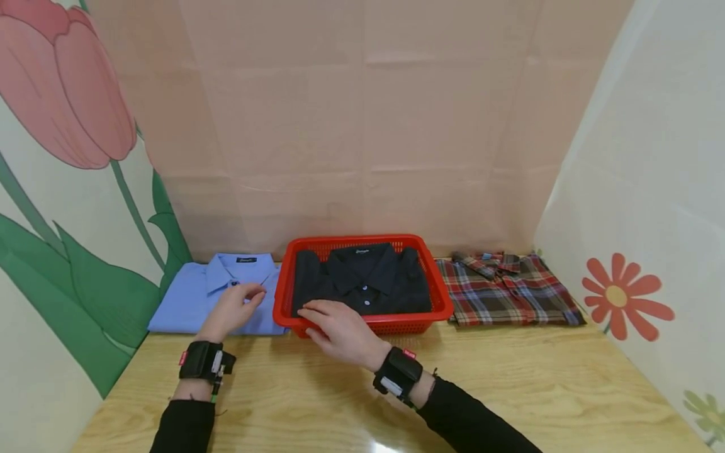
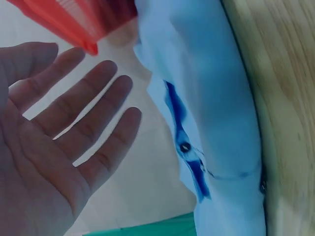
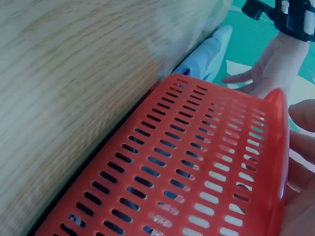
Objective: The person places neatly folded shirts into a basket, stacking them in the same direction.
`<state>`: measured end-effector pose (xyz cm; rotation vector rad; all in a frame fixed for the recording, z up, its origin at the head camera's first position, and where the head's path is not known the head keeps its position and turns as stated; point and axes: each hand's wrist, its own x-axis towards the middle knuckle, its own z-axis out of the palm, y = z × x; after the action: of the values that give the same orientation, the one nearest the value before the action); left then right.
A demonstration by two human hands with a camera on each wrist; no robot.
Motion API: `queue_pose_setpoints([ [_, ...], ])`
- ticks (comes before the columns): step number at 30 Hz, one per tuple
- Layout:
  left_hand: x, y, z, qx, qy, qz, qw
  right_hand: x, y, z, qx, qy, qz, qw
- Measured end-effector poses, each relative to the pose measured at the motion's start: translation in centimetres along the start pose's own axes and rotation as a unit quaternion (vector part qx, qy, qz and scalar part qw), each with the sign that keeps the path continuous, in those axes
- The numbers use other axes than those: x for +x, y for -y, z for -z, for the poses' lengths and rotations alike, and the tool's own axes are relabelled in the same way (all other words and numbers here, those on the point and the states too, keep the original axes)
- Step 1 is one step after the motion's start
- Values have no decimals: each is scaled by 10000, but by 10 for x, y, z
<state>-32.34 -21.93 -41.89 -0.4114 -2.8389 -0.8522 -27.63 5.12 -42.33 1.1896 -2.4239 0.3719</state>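
A folded black shirt (image 1: 368, 283) lies in a red plastic basket (image 1: 442, 302), its collar toward the back. My right hand (image 1: 345, 333) is at the basket's front left rim, with loosely bent fingers over the rim; whether they touch the shirt I cannot tell. Above the folded light blue shirt (image 1: 181, 299), left of the basket, is my left hand (image 1: 229, 308). The left wrist view shows that palm (image 2: 39, 167) with fingers spread and nothing held, apart from the blue cloth. On the basket's right lies a folded plaid shirt (image 1: 510, 292).
Everything stands on a wooden table (image 1: 294, 402). Behind the basket and shirts rises a brownish-pink backdrop (image 1: 362, 126). Printed panels flank it, one with a tulip (image 1: 68, 94) at left and one with a red flower (image 1: 629, 296) at right.
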Motion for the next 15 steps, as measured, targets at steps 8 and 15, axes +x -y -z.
queue_pose_setpoints([
  [8, 0, 18, 6, 127, 207, 215, 9995, 8, 8, -4, 496, -583, 950, 9925],
  [15, -7, 33, 7, 315, 308, 587, 9973, 13, 27, -11, 798, -461, 1433, 9854],
])
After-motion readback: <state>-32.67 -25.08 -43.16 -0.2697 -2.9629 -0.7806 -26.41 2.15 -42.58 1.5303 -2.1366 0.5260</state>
